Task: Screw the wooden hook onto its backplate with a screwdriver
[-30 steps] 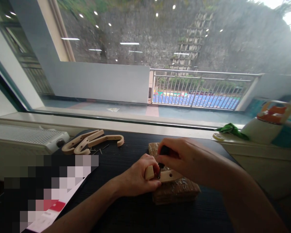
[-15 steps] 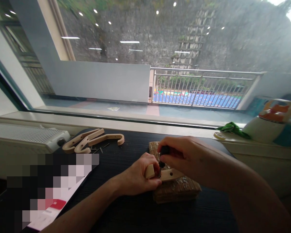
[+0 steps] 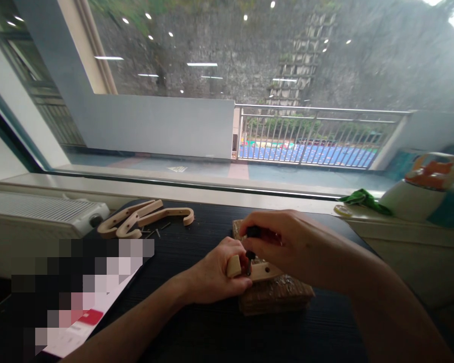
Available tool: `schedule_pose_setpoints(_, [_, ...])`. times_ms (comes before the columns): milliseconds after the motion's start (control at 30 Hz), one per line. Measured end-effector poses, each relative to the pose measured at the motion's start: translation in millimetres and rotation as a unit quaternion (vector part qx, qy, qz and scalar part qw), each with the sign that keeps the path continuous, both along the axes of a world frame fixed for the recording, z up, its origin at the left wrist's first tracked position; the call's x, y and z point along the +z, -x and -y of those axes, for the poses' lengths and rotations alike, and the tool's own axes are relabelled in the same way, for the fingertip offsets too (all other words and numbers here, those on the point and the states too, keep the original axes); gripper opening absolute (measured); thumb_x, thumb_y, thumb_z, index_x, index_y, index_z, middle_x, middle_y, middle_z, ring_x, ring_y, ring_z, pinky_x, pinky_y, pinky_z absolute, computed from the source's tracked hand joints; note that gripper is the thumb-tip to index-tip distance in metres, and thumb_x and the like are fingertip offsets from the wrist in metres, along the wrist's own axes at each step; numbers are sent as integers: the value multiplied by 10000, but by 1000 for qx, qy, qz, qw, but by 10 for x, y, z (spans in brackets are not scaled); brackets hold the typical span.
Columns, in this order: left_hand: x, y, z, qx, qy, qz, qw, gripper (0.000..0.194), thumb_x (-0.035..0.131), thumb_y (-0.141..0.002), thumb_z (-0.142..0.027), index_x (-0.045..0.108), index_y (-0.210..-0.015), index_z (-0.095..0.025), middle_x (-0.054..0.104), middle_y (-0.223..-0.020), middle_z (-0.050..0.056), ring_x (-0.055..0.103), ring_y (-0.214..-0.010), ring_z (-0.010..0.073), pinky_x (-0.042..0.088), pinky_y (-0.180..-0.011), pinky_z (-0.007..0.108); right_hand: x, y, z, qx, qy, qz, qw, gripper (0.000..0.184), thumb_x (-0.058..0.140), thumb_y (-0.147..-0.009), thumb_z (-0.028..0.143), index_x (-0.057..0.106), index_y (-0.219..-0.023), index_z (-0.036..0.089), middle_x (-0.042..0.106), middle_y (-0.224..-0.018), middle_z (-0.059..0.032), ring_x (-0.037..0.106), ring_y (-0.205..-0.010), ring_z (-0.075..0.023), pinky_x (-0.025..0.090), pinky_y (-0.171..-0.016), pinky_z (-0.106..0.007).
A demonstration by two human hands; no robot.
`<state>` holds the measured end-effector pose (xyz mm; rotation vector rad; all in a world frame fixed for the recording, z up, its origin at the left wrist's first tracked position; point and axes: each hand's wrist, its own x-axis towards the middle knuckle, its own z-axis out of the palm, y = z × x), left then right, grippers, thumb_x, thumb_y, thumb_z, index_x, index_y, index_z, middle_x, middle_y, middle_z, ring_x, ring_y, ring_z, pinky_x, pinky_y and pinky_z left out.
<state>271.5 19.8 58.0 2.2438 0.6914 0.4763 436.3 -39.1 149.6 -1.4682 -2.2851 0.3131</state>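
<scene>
My left hand (image 3: 227, 272) is closed around the curved end of a pale wooden hook (image 3: 263, 271), pressing it against a brown, tape-wrapped block (image 3: 276, 297). A dark hole shows in the hook's straight part. From above, my right hand (image 3: 280, 242) grips the black handle of a screwdriver (image 3: 251, 252). Its shaft points down at the hook beside my left fingertips; whether a screw sits under the tip I cannot make out. Further left on the dark table lie several more wooden hooks (image 3: 151, 218), with a few loose screws (image 3: 158, 233) close by.
The dark table (image 3: 196, 333) reaches the window sill (image 3: 212, 194). A white radiator (image 3: 41, 209) stands at the left. A white and red sheet (image 3: 87, 317), partly blurred out, lies at the lower left. On the sill at right are a green cloth (image 3: 365, 200) and a white container (image 3: 412, 199).
My right hand has shifted slightly left and turned a little with the screwdriver, which now stands more upright. My left hand and the wooden hook stay in place.
</scene>
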Motion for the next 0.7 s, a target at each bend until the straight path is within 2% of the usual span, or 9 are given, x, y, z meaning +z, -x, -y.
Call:
schedule_pose_setpoints(333, [-11, -4, -19, -22, -12, 15, 1000, 107, 649, -692, -154, 584, -776, -166, 549, -874, 9, 501, -900, 157, 431, -807, 241, -14, -84, -58, -40, -9, -10, 999, 135, 515, -820, 321, 610, -780, 233, 527, -569, 73, 409, -493, -64, 263, -437, -200])
schedule_pose_setpoints(533, [-22, -3, -2, -7, 5, 12, 1000, 88, 631, -703, -173, 576, -771, -180, 556, -844, -9, 516, -898, 163, 435, -821, 251, 5, -40, -6, 4, 28, -23, 999, 118, 504, -823, 294, 609, -871, 274, 548, -619, 88, 436, -531, -56, 289, -459, -179])
schedule_pose_setpoints(700, [-32, 2, -5, -6, 8, 15, 1000, 95, 641, -702, -189, 572, -765, -178, 539, -850, -11, 519, -885, 158, 439, -808, 247, 20, -42, 5, 3, 18, -10, 1000, 133, 507, -825, 301, 604, -765, 233, 524, -578, 81, 411, -498, -51, 266, -440, -187])
